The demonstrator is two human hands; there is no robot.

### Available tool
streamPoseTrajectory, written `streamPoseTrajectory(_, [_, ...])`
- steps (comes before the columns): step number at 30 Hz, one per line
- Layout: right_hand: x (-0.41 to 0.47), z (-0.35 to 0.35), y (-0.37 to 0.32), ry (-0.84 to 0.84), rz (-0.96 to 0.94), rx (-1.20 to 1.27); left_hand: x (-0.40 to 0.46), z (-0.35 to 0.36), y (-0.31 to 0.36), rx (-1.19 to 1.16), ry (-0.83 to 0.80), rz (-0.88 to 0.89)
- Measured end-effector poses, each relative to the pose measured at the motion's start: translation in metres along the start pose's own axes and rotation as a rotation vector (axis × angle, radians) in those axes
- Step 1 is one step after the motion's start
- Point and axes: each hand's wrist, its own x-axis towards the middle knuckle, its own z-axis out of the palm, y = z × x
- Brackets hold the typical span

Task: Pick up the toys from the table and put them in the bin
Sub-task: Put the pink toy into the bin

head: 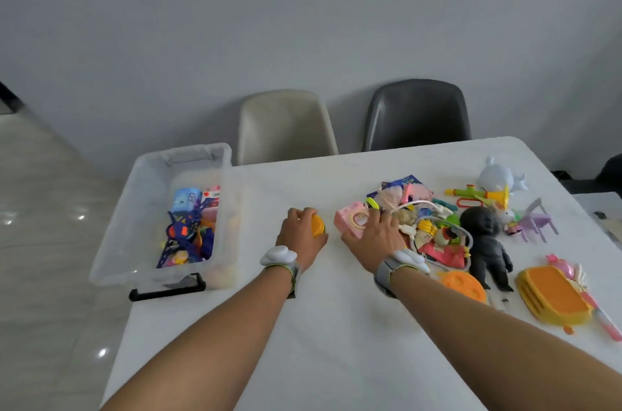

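On the white table [336, 326] my left hand [301, 229] curls round a small orange round toy [318, 225]. Just to its right my right hand [377, 235] grips a pink toy camera [351, 218] at the left edge of a pile of toys [434, 229]. The pile includes a black doll [484, 242], a purple toy chair [537, 220], a yellow-green trumpet [478, 193], a pale blue figure [498, 176], an orange disc [466, 286] and an orange-yellow block [552, 296]. The clear plastic bin [148, 175] stands at the table's left edge with several toys inside.
A beige chair [286, 124] and a dark grey chair [417, 114] stand behind the table against a grey wall. A black phone-like slab [168, 289] lies in front of the bin. Tiled floor lies to the left.
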Motion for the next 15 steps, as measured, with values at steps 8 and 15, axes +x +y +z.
streamPoseTrajectory(8, [0.013, 0.006, -0.118, -0.015, -0.142, 0.024, 0.009, -0.075, -0.069, -0.048, 0.170, -0.113])
streamPoseTrajectory(15, [0.014, 0.021, -0.212, -0.009, -0.254, 0.092, 0.018, -0.128, -0.123, -0.046, 0.282, -0.167])
